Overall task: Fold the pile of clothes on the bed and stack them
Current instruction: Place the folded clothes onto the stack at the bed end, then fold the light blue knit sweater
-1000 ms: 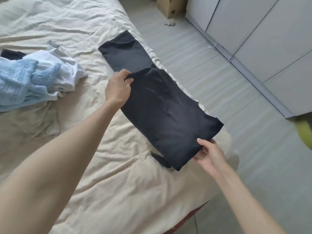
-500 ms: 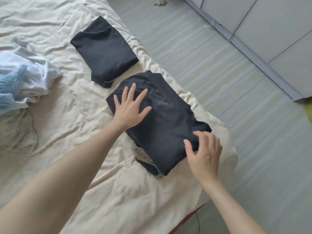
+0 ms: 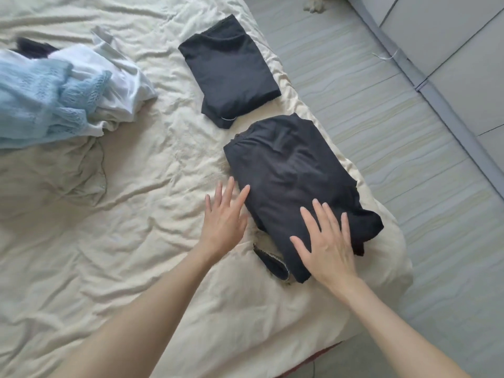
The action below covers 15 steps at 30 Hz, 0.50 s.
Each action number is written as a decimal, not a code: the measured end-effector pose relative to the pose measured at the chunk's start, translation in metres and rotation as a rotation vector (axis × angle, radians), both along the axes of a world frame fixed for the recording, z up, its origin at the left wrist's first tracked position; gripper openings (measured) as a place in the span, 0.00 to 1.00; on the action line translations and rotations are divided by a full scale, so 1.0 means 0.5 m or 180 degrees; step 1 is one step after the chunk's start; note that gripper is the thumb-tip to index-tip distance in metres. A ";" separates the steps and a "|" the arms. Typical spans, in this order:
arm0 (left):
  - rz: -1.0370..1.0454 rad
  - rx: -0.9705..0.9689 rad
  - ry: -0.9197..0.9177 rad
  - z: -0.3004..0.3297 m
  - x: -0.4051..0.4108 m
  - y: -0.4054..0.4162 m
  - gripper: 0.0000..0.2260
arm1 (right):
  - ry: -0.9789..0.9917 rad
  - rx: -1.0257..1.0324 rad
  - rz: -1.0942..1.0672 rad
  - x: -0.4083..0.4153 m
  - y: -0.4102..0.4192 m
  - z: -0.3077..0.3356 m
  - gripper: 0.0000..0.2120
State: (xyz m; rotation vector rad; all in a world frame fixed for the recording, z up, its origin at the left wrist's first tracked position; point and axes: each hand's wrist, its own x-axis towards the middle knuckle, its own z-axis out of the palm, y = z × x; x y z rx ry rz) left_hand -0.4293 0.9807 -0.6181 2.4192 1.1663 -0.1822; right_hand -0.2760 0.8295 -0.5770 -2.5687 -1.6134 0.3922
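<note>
**Figure: Flattening the second folded garment at the bed's corner**

You are leaning over the bed (image 3: 136, 268), working at its near right corner. The dark bundle (image 3: 294, 181), folded but lumpy, is lying there beside the mattress edge, its long axis running from near right to far left, away from you. Your right hand (image 3: 327, 249) is resting flat on the bundle's near end, fingers straight and spread, gripping nothing. Your left hand (image 3: 223, 219) is also open, fingers extended; it is lying on the sheet just beside the bundle's left edge, fingertips at or touching the cloth. A hemmed strip (image 3: 272, 264) is sticking out from under the near end, between your wrists.

The folded dark piece (image 3: 229, 69) is lying farther up the bed, just beyond the bundle's far end and along the same line. Judged from this, stacking is calling for a lift forward and slightly left; both hands are flanking the bundle, with the right one already on it. The loose strip is likely to trail unless tucked first.

The unfolded pile (image 3: 54, 96), pale blue knit over white cloth, is waiting well apart at far left, nearer your left hand.
</note>
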 end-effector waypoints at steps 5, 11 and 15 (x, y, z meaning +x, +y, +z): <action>0.0633 -0.0239 0.0601 -0.028 -0.240 0.027 0.27 | 0.0179 -0.0253 0.0744 -0.123 0.127 0.007 0.29; 0.1241 -0.0537 0.1335 -0.060 -0.516 0.100 0.34 | 0.0286 -0.0395 0.1632 -0.291 0.328 -0.017 0.27; 0.1590 -0.0793 0.1341 -0.073 -0.625 0.175 0.39 | 0.0304 -0.0326 0.1795 -0.397 0.475 -0.021 0.25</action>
